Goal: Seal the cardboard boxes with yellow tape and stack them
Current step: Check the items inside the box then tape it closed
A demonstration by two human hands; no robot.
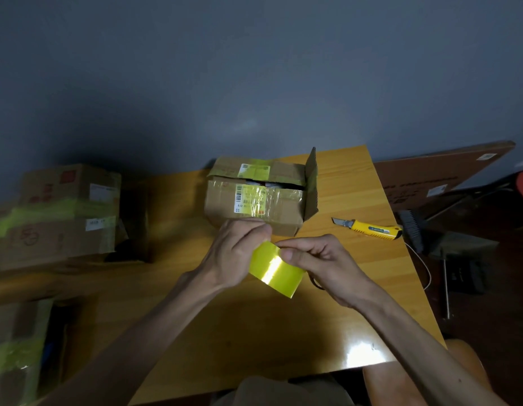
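Both of our hands are over the bench point(254, 332), just in front of the cardboard box point(254, 200).

- Left hand point(239, 253): fingers point(263, 230) curled, pinching the far corner of a loose strip of yellow tape point(276, 269).
- Right hand point(322, 265): thumb and forefinger nip the strip's right edge.
- The strip hangs slack between the two hands, clear of the bench, with its shiny face towards us.
- The box sits mid-bench. Its top seam gapes and one end flap point(311, 183) stands upright on the right. Old clear tape and labels cover the near face.
- Utility knife point(368, 228): on the bench to the right of the box, well apart from our hands.
- Taped boxes point(58, 212): stacked at left, blurred.

Our judgement for the step:

- Fold the standing flap down first, or the strip will have nothing to bridge.
- Pull the tape taut before we lower it, and hold only its corners so the glue stays clean.
- Centre the strip over the seam, land one end, then smooth along it with flat fingers.
- Main risk: a slack strip may fold onto itself or catch the crinkled old tape and lie wrinkled.
- The strip looks short, so it may cover only part of the seam.
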